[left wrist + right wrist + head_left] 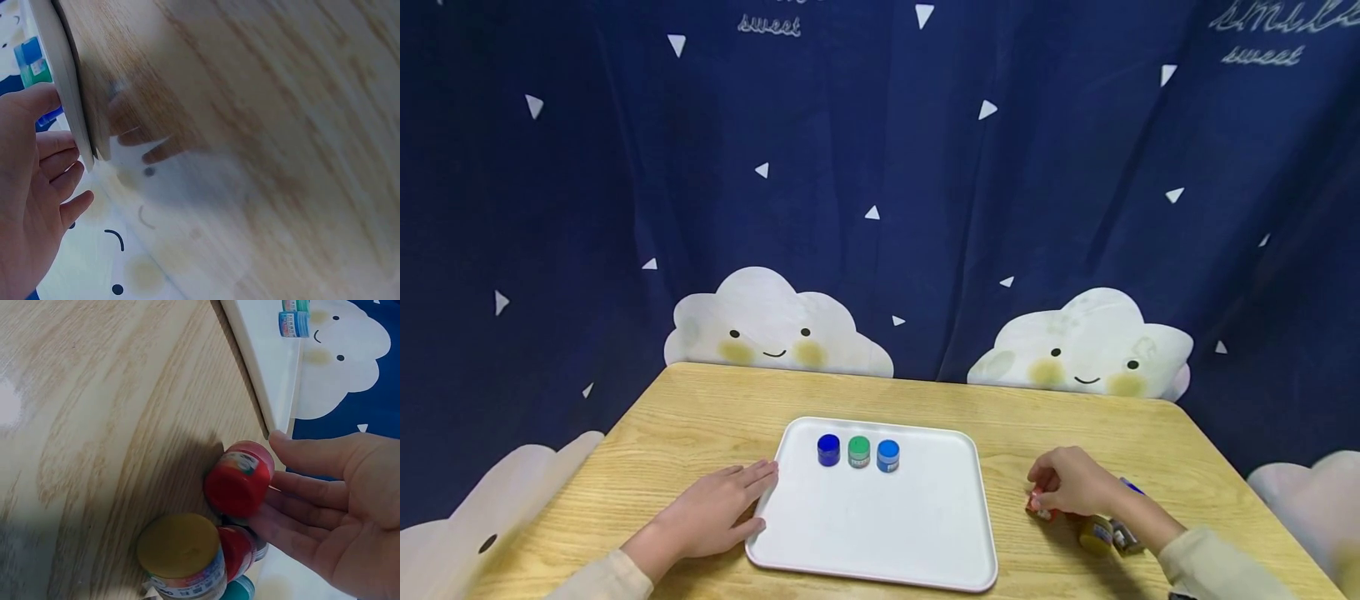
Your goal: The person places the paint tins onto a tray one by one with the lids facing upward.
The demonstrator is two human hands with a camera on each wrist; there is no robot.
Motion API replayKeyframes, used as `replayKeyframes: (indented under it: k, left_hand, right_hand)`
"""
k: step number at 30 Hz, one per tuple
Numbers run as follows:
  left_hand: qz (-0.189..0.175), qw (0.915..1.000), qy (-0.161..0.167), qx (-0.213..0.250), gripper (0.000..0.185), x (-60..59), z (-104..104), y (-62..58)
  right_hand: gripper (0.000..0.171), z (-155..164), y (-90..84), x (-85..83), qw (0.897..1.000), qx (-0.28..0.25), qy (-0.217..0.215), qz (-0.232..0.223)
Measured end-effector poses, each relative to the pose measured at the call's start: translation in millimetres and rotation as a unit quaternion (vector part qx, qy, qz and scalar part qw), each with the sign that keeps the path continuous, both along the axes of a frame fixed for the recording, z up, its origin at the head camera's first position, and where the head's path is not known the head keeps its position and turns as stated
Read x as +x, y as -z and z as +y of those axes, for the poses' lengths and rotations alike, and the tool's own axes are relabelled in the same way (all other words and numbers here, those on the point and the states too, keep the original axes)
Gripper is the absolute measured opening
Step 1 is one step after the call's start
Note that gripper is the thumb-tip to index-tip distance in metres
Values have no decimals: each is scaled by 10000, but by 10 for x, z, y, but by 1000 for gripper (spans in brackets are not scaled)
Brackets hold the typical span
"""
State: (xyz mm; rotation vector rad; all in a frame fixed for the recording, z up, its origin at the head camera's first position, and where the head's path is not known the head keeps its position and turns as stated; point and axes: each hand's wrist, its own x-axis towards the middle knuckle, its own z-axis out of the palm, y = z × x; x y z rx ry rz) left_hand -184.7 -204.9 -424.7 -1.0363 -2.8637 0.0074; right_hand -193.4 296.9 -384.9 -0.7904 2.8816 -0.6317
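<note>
A small red-lidded paint pot (pixel 239 481) is being picked from a cluster on the wooden bench (pixel 685 433), right of the white rectangular plastic tray (pixel 925 533). It is pinched by the right hand (pixel 1070 483); the fingers (pixel 312 490) are curled loosely round it, thumb on top, and whether it is tipped or lifted cannot be told. A yellow-lidded pot (pixel 181 553) and other pots sit just beside it. Judged step: one pot grasped for transfer; the next move calls for a firm lift and a carry over the tray rim. On the tray a dark blue pot (pixel 828 449), a green pot (pixel 859 451) and a light blue pot (pixel 887 455) stand in a row. The left hand (pixel 718 510) rests flat, fingers straight, touching the tray's left edge.
</note>
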Motion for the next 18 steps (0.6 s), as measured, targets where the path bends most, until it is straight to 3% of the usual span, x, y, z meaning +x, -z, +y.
replayKeyframes:
  k: [7,18]
  left_hand:
    - [-16,10000,-41,-39,60,-6,-5,16]
    - [-91,9999,-71,-27,59,-13,-5,19]
  right_hand:
    - [29,-28,28,-3,9996,115,92,-252]
    - [33,-11,81,-4,9993,297,171,-146]
